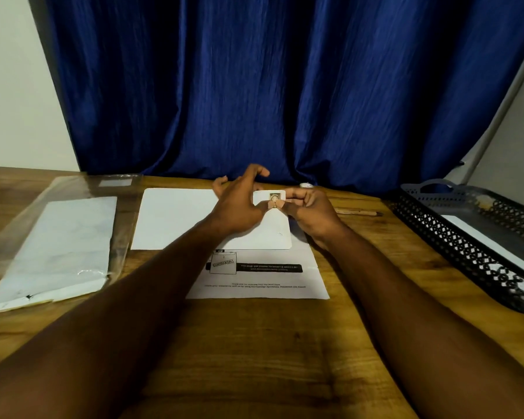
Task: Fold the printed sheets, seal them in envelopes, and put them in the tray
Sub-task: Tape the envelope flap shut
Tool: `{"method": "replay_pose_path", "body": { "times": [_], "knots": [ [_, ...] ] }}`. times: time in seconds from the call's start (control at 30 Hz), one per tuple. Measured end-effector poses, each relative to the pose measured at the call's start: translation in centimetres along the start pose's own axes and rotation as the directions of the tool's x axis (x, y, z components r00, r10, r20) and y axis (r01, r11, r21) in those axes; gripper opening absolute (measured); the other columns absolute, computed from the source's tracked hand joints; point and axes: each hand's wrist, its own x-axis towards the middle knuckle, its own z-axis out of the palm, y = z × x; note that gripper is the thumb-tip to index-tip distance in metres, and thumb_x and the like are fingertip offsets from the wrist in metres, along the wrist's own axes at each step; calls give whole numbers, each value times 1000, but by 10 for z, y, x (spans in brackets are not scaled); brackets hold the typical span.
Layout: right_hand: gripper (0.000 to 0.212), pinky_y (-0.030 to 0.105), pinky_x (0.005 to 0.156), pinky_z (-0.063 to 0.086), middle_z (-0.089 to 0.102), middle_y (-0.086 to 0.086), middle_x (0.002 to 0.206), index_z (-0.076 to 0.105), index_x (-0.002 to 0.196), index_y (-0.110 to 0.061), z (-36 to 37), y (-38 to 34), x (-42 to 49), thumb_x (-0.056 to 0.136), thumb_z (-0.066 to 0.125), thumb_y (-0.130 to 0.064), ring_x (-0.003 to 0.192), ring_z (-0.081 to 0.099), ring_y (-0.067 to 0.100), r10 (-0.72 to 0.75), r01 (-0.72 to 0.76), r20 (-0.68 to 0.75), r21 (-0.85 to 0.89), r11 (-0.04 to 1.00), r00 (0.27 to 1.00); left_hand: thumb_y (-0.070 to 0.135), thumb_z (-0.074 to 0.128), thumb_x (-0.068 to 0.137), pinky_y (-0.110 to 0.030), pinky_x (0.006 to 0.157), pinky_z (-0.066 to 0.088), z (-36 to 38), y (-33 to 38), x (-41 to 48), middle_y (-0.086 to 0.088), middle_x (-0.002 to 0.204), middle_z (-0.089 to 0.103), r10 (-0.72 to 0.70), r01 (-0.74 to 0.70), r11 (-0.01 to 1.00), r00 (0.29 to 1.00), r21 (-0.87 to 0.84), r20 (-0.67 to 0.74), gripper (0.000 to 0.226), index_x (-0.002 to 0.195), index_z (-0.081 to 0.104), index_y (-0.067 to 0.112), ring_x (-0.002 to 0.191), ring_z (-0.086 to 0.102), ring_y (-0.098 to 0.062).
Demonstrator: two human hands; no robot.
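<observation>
A white envelope [176, 219] lies flat on the wooden table [254, 343], partly over a printed sheet [263, 279] whose text faces away from me. Above the envelope's right end both hands hold a small white stamp sheet [270, 197]. My left hand [239, 207] pinches its lower edge with thumb and forefinger, the other fingers raised. My right hand [312, 210] grips its right side with curled fingers. A black perforated tray [466, 252] stands at the right with a white envelope [490, 240] inside.
A clear plastic pack of white envelopes [55, 249] lies at the left. A wooden pen [357, 212] rests right of my hands, and a small white object [306, 185] sits behind them. A blue curtain [270, 86] hangs behind the table.
</observation>
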Motion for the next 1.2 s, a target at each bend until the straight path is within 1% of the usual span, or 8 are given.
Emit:
{"method": "replay_pose_path", "body": {
  "times": [0.37,0.5,0.67,0.87,0.97,1.1,1.13,1.2],
  "knots": [
    [14,41,85,64,82,3,97,81,106,-12,1,5,2,103,69,-19,93,79,25,-58,53,-94,-60,997,994,32,78,91,-40,118,9,2,0,-1,12,119,65,79,-75,990,996,122,-30,63,143,43,34,129,51,-11],
    [15,37,74,63,82,5,100,79,108,-15,-4,6,5,104,69,-24,92,79,25,41,-30,-200,59,998,979,53,71,90,-52,120,11,1,-5,1,2,149,53,176,-141,920,982,366,-65,72,151,44,26,144,39,-21],
    [14,36,77,64,82,4,105,76,111,-16,-7,8,11,104,69,-27,100,78,27,93,-36,-304,188,981,948,62,68,87,-58,117,21,2,-6,3,-2,161,34,102,7,907,966,420,-237,71,147,47,28,150,28,-27],
    [10,49,97,62,82,6,109,74,109,-17,-9,-4,11,104,69,-23,110,76,31,138,-2,-334,378,926,932,61,74,85,-50,105,39,4,3,1,-8,148,38,-293,386,918,812,87,-504,72,137,49,18,136,40,-30],
    [16,48,96,62,81,10,113,72,117,-12,-8,-6,9,106,66,-22,106,76,29,163,-13,-297,450,893,941,61,74,88,-34,96,43,5,10,2,-5,142,47,-601,503,797,717,-335,-353,88,149,36,10,124,51,-22],
    [15,32,73,64,80,8,107,70,118,-12,-7,-9,5,108,60,-18,89,75,19,171,-32,-226,516,856,959,65,79,81,-32,57,57,14,-1,6,-12,118,69,-755,483,403,655,-777,16,88,142,42,14,70,68,-22],
    [14,32,70,62,79,10,106,70,116,-12,-8,-9,6,108,59,-16,89,74,21,180,-52,-211,500,864,961,49,81,87,-37,59,62,16,-4,7,-10,120,69,-756,453,348,653,-821,41,72,139,46,14,74,73,-23],
    [14,35,71,54,77,18,104,70,109,-11,-8,-6,7,106,57,-15,91,67,30,196,-110,-184,396,912,963,20,77,95,-47,87,64,15,-6,9,-6,129,68,-760,409,392,649,-824,-40,50,136,49,15,104,73,-28]
  ]
}}
